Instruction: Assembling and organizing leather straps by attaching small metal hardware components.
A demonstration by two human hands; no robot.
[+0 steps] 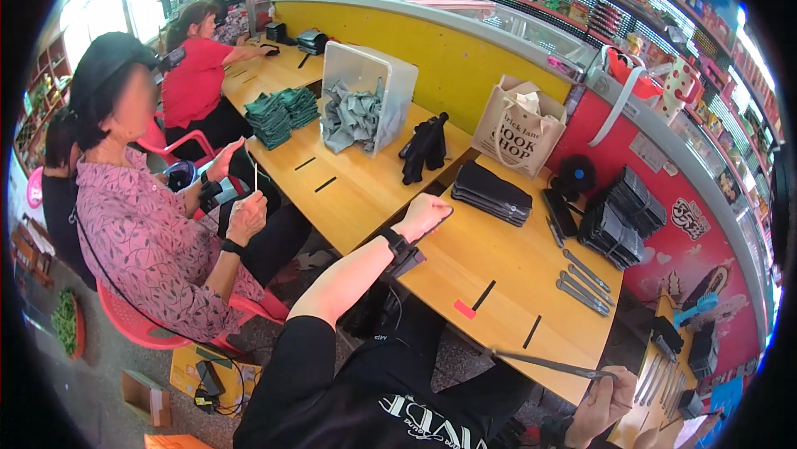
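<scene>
My left hand (425, 218) is closed, held above the left side of the table near a stack of folded black cloth items (491, 192). A small dark edge shows at its fingers, but I cannot make out what it is. At the lower right, my right hand (604, 406) is closed on one end of a long, thin dark-grey strap (554, 364). The strap stretches leftward across the table's front edge. Several similar grey straps (584, 288) lie side by side farther back on the table (465, 258). Black strips and a small red piece (465, 309) mark the tabletop.
Behind the table stand a beige tote bag (521, 127), a small black fan (576, 173) and bundled dark items (623, 217). A tilted clear bin (369, 96) holds grey cloth pieces beside black gloves (425, 148). A seated co-worker (158, 225) is close on my left.
</scene>
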